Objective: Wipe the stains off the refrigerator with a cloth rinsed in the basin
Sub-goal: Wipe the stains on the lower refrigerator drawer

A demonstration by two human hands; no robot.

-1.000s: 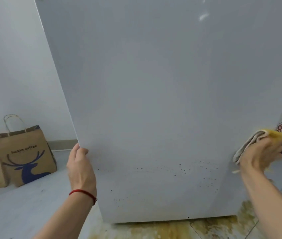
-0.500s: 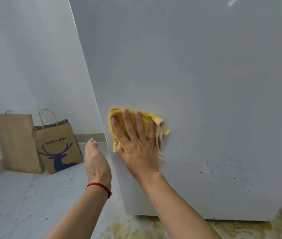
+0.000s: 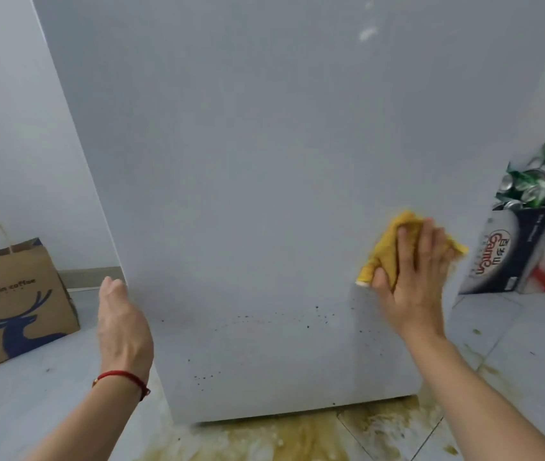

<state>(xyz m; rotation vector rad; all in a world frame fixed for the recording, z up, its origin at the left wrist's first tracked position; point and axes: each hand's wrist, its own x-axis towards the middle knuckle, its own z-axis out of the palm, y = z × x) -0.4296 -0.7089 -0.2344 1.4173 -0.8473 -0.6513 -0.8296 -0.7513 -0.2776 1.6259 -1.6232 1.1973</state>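
Right hand [image 3: 411, 281], fingers flat, presses the yellow terry cloth [image 3: 386, 251] against the white refrigerator panel [image 3: 264, 178]; dark speckled stains [image 3: 264, 319] lie below-left. Left hand [image 3: 123, 324], relaxed, empty.

one refrigerator [image 3: 264, 194] stands in the middle, with many dark specks low on its face, too small to count. one yellow cloth [image 3: 386, 251], two hands, left [image 3: 123, 322] and right [image 3: 412, 281]. one paper bag [image 3: 15, 304] far left, two cartons [image 3: 514, 254] far right, cans heaped uncounted.
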